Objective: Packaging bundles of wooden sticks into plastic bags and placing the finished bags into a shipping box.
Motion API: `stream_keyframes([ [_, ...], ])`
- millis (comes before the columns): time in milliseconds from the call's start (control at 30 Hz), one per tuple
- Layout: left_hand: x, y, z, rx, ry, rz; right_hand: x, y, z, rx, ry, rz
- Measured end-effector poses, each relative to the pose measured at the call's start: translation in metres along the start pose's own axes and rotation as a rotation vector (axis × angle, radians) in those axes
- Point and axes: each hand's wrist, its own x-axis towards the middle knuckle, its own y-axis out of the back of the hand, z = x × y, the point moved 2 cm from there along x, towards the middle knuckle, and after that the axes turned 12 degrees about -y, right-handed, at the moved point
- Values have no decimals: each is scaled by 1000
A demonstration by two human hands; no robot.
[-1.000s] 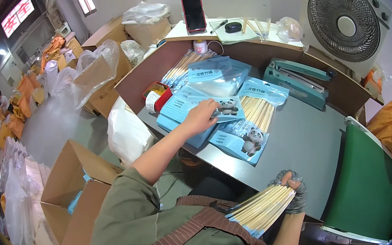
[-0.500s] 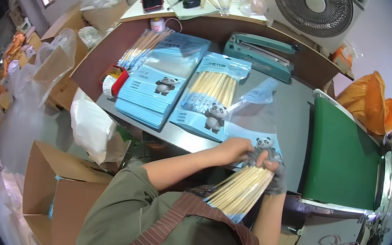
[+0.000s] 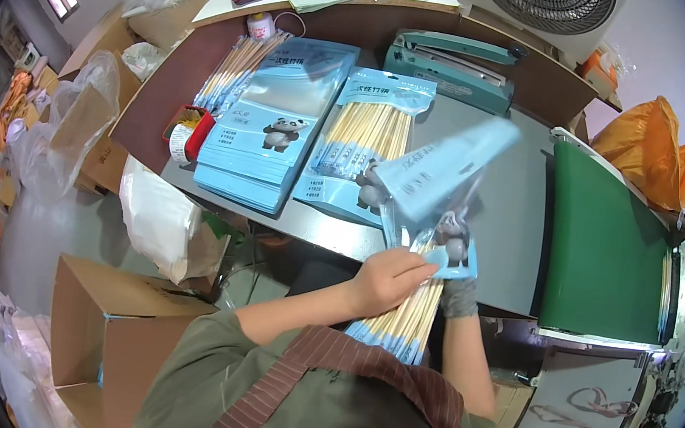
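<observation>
A bundle of paired bamboo chopsticks with blue-wrapped ends slants in front of my chest, its upper ends inside the mouth of a clear and blue panda-print plastic bag. My bare left hand is closed at the bag's mouth, thumb pressing its edge over the chopsticks. My right hand, in a grey glove, grips the bundle from behind; the bag hides most of its fingers. The bag's blurred blue top flap stands up above the table. Left of it lies a filled chopstick bag, then a stack of flat bags.
Loose wrapped chopsticks lie at the back left near a red tape dispenser. A teal heat sealer stands at the back. To the right is a green conveyor belt; an open cardboard box stands lower left.
The bag has risen from the table, and the chopsticks' upper ends are now inside its mouth. My left hand has moved slightly left and down, onto the bag's edge. The view has shifted slightly.
</observation>
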Motion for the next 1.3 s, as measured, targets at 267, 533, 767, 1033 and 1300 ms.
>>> stream_keyframes([
  [267,-37,2,14,-695,1098,330,-36,29,30,483,-430,-16],
  [533,15,-21,-13,-902,1256,250,-39,-7,-17,163,-22,183],
  [767,-38,17,31,-1403,1368,160,-104,-54,-28,484,-512,436],
  [1033,-28,36,10,-30,524,-518,-145,-3,-36,-1257,-349,461],
  [1300,38,-51,-54,274,277,-425,-29,43,-62,-1476,239,1032],
])
